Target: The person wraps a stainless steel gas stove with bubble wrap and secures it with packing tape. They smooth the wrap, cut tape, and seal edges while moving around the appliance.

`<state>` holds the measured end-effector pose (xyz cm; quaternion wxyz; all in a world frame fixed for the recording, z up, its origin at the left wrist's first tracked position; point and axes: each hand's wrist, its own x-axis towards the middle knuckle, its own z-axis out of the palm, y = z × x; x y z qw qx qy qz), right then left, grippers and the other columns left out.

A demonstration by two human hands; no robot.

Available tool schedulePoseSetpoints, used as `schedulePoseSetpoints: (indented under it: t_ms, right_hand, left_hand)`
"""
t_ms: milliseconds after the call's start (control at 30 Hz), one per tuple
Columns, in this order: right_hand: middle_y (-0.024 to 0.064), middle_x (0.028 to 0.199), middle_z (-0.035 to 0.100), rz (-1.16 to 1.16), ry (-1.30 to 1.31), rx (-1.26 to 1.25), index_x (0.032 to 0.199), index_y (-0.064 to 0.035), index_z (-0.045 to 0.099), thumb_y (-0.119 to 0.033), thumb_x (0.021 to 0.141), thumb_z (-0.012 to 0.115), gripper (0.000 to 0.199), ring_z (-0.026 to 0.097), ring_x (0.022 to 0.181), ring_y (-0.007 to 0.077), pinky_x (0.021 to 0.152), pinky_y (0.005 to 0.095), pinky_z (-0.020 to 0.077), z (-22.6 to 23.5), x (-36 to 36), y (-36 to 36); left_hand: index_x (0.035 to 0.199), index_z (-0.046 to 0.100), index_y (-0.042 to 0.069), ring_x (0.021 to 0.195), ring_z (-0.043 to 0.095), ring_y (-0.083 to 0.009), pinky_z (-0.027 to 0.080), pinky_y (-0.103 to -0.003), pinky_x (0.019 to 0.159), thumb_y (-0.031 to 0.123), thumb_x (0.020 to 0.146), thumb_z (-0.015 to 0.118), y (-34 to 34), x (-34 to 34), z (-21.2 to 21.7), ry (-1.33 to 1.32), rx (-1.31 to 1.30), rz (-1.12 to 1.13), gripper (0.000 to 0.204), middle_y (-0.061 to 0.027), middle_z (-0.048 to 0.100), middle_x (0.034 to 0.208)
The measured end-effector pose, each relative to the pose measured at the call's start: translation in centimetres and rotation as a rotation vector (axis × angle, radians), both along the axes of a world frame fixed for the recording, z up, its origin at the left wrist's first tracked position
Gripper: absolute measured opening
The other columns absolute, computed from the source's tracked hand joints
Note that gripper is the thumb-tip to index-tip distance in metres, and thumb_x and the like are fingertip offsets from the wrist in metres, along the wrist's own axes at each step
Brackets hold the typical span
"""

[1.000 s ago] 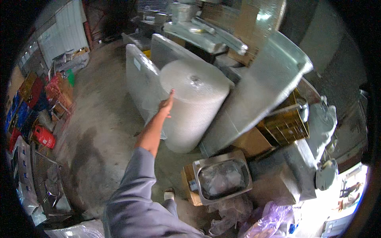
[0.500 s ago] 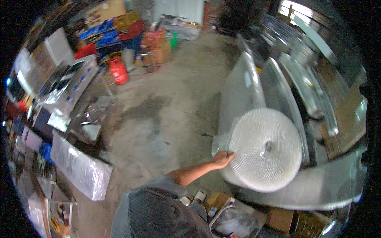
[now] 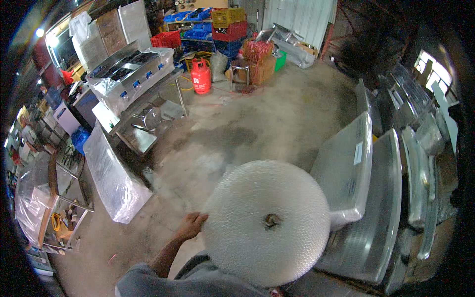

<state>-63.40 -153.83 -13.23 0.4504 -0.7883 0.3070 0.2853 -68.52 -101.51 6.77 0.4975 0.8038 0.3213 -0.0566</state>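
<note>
Since half a second ago: view has swung so the big white roll of bubble wrap (image 3: 267, 222) now fills the lower middle, seen end-on with its cardboard core facing up; the hand has stayed on the roll's left edge.
Roll, place: standing on end on the grey concrete floor (image 3: 257, 123), directly in front of the person, touching or nearly touching the wrapped panel to its right.
Roll, handling: looks bulky but light for its bulk, soft and springy at the surface, stiff enough as a whole to tip and steer; the plastic skin is likely slick, and bubbles will crush under hard finger pressure.
Roll, where to hold: I'd judge the rim of the top face or the core hole gives the surest purchase; a flat palm on the curved side only guides it.
Left hand (image 3: 192, 225): fingers curled over the roll's left rim, pressing against the wrap rather than pinching it; forearm comes up from the grey sleeve below.
Right hand: hidden from sight, so I cannot tell its grip.
Right of roll: plastic-wrapped flat steel panels (image 3: 346, 173) leaning in a row.
Left of roll: long plastic-wrapped package (image 3: 115, 180) on the floor.
Beyond roll, far left: wrapped steel cooking range on a stand (image 3: 131, 74).
Beyond roll, far: small red gas cylinder (image 3: 201, 76).
</note>
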Motion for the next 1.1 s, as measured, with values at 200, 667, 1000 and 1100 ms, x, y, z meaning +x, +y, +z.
schedulePoseSetpoints:
  t_ms: [200,667,1000,1100]
  right_hand:
    - [0.0102,0.075,0.064,0.022,0.069,-0.025,0.095,0.0017,0.067,-0.039,0.085,0.067,0.041,0.061,0.059,0.0225,0.057,0.0402,0.0496,-0.9,5.4,3.6]
    - [0.0131,0.079,0.066,0.409,0.079,-0.018,0.099,0.0022,0.067,-0.04,0.085,0.066,0.044,0.064,0.062,0.0245,0.059,0.0408,0.0522,-7.2,44.7,16.3]
    - [0.0126,0.08,0.068,0.698,-0.164,-0.044,0.101,0.0038,0.067,-0.041,0.082,0.069,0.049,0.066,0.065,0.0248,0.063,0.0413,0.0523,-6.8,85.4,39.6]
    - [0.0129,0.082,0.071,0.734,-0.216,0.019,0.087,0.0029,0.072,-0.041,0.083,0.072,0.044,0.067,0.07,0.0237,0.064,0.0401,0.0532,-3.2,91.0,50.7]
  left_hand:
    - [0.097,0.065,-0.004,0.077,0.062,-0.0232,0.048,-0.041,0.064,0.039,0.098,0.053,4.2,-1.9,1.1,-0.007,0.091,0.402,0.044,-0.0195,0.063,0.083]
    - [0.135,0.044,-0.005,0.107,0.059,-0.0321,0.05,-0.044,0.087,0.037,0.098,0.05,6.6,12.7,-1.4,-0.626,-0.008,1.817,0.056,-0.0196,0.057,0.126]
    - [0.072,0.047,0.006,0.044,0.048,-0.0193,0.042,-0.034,0.046,0.043,0.099,0.047,13.6,40.3,-0.3,-0.815,-0.021,1.635,0.046,-0.0053,0.043,0.053]
    - [0.063,0.047,0.005,0.045,0.053,-0.0218,0.043,-0.034,0.046,0.041,0.098,0.046,18.8,48.1,2.6,-0.678,0.228,1.756,0.051,-0.0081,0.046,0.048]
